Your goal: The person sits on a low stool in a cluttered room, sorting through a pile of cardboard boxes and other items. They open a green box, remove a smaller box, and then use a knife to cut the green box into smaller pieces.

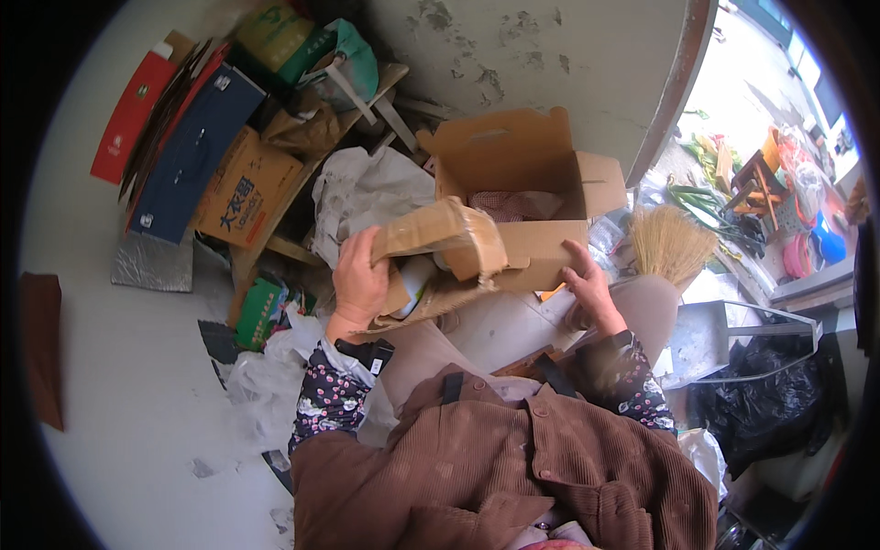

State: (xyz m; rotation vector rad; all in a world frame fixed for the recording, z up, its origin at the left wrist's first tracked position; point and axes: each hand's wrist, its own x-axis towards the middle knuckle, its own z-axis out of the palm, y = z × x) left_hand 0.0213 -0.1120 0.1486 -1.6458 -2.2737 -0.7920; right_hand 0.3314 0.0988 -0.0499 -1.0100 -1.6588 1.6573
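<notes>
An open brown cardboard box stands in front of me with its flaps spread. Reddish checked cloth lies inside it. My left hand is closed on the edge of a bent, tape-covered cardboard piece, which is raised at the box's near left side. Under that piece, a whitish-blue item shows in part; its kind is unclear. My right hand grips the right edge of the box's near flap, thumb and fingers closed around it.
On the left, a blue case, a printed carton and bags crowd a wooden shelf. White plastic sheeting lies beside the box. To the right are a straw broom, a metal dustpan and a black bag.
</notes>
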